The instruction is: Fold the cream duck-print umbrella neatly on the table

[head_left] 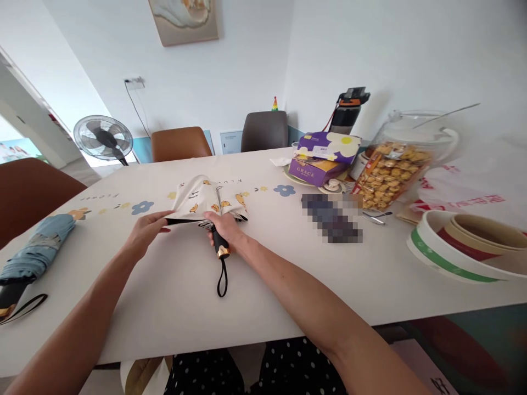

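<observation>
A white folding umbrella point(200, 197) with small orange prints and a black lining lies on the table, its fabric loose and partly spread. Its black handle with a gold end and a wrist loop points toward me. My right hand point(224, 227) is wrapped round the umbrella where handle and fabric meet. My left hand point(149, 229) pinches the left edge of the fabric between thumb and fingers. On the far left lies a rolled-up blue umbrella point(39, 249), also with a black and gold handle.
Purple tissue packs point(319, 164), a black bottle point(348, 112), a jug of snacks point(393, 170) and paper bowls point(457, 249) crowd the right side of the white table point(263, 296). A blurred-out dark object point(331, 219) lies near them. Chairs point(181, 144) and a fan point(102, 137) stand behind.
</observation>
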A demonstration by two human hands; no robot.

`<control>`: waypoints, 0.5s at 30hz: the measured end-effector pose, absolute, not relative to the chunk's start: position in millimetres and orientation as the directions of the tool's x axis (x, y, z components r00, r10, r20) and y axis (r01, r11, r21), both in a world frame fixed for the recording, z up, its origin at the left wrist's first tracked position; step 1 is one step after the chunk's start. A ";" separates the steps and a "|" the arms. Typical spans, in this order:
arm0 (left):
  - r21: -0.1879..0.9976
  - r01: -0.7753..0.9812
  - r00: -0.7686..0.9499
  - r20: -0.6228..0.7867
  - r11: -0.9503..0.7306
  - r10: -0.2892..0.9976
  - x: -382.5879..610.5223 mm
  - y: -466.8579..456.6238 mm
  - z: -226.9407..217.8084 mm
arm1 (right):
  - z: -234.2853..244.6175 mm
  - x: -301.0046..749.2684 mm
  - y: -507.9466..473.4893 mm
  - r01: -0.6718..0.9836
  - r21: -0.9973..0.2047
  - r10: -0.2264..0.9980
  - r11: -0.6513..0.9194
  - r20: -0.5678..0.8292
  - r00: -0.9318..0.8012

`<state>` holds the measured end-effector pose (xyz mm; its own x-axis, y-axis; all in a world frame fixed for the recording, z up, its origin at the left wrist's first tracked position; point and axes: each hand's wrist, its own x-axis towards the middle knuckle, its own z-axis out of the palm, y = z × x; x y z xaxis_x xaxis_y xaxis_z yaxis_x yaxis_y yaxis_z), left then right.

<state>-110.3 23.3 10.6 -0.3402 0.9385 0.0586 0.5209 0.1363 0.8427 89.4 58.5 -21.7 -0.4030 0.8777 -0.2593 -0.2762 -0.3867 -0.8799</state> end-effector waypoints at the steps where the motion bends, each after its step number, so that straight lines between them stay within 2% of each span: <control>1: 0.841 0.521 -0.285 0.009 0.147 0.958 -114.6 24.1 10.2 | -21.2 89.2 57.7 -0.256 -0.893 0.889 -0.370 -0.260 -0.377; 3: 0.825 0.543 -0.292 0.015 0.153 0.956 -118.9 25.5 10.6 | -20.5 89.0 56.3 -0.204 -0.918 0.904 -0.341 -0.261 -0.338; 6: 0.802 0.595 -0.426 0.269 0.044 0.864 -106.6 28.5 14.1 | -21.6 87.1 54.6 -0.126 -0.945 0.912 -0.302 -0.248 -0.328; 9: 0.715 0.677 -0.278 0.467 -0.173 0.839 -72.7 37.6 14.6 | -24.9 83.8 52.7 -0.083 -0.966 0.910 -0.244 -0.199 -0.363; 11: 0.677 0.694 -0.164 0.479 -0.245 0.862 -48.7 48.8 9.7 | -27.4 82.3 51.5 -0.075 -0.979 0.912 -0.189 -0.147 -0.383; 13: 0.720 0.665 -0.168 0.403 -0.198 0.900 -32.1 63.2 1.5 | -29.3 82.0 50.9 -0.087 -0.987 0.913 -0.139 -0.093 -0.398; 15: 0.791 0.598 -0.245 0.331 -0.127 0.911 -25.8 77.4 -7.1 | -30.1 82.6 51.0 -0.088 -0.989 0.908 -0.122 -0.076 -0.412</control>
<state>-25.8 77.4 -7.1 -0.2451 0.9112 0.3311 0.5979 -0.1267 0.7915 82.6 51.0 -30.1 -0.4123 0.9079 -0.0757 -0.0879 -0.1224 -0.9886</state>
